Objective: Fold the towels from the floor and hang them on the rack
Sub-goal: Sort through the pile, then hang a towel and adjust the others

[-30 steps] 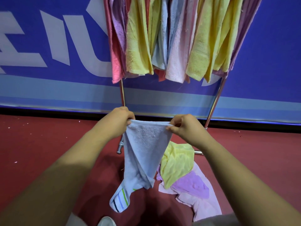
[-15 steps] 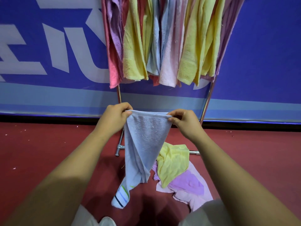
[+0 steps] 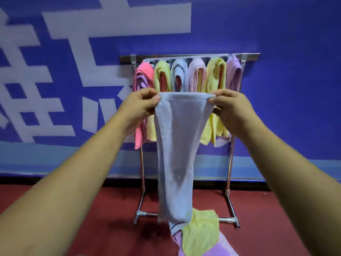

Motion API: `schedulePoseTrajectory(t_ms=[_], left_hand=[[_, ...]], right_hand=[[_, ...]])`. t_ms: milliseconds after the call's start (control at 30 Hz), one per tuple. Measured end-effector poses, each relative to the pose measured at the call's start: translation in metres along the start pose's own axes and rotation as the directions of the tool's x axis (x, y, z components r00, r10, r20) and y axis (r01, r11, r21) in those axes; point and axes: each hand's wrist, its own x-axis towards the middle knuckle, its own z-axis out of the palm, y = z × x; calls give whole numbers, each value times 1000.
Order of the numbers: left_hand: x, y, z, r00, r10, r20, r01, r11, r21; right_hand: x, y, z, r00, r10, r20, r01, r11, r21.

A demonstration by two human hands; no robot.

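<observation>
Towel held up at the rack: I hold a pale blue towel (image 3: 177, 145) by its top edge in front of the metal rack (image 3: 251, 56). My left hand (image 3: 140, 106) pinches one upper corner between thumb and curled fingers, and my right hand (image 3: 232, 109) pinches the other. The cloth is stretched flat between my hands and narrows as it hangs. Its lower end reaches the heap on the red floor (image 3: 92, 218), though I cannot tell whether it rests there. In that heap, at the rack's foot, a yellow towel (image 3: 201, 233) lies over lilac cloth (image 3: 217, 251). Behind the blue towel, folded towels (image 3: 215, 71) in pink, yellow, blue and lilac hang side by side over the rack's top rails. A blue wall (image 3: 286, 98) with large white characters stands behind.
</observation>
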Motion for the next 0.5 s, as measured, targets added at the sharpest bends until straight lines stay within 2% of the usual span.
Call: schedulePoseTrajectory(t_ms=[33,67,100,133,167,200,233,333,500], left_hand=[[2,14,2,998,-19,59,26,993,-119],[5,23,2,992,-36,122,49,994,-100],[7,28,3,982,-69,177,55,995,86],[10,30,4,974,-99,204,19,931,364],[14,30,3,980,-89,179,-33,812,583],[18,31,3,990,-61,131,-44,737,675],[20,34,5,995,-29,93,-42,735,677],[28,41,10,995,65,72,-96,730,676],[31,41,12,989,63,135,-141,685,715]], right_hand=[[1,-18,-1,991,33,127,-54,985,162],[2,-31,-3,968,74,240,-129,967,220],[2,-37,-6,954,124,273,-163,979,123],[3,-38,-8,962,176,210,-156,982,-109],[6,-37,-11,984,151,93,-104,916,-388],[10,-36,-15,996,87,9,-68,831,-552],[13,-35,-19,998,53,-25,-58,805,-591],[18,-44,-26,998,-5,-69,-29,871,-490],[21,-47,-30,996,-60,-69,18,872,-489]])
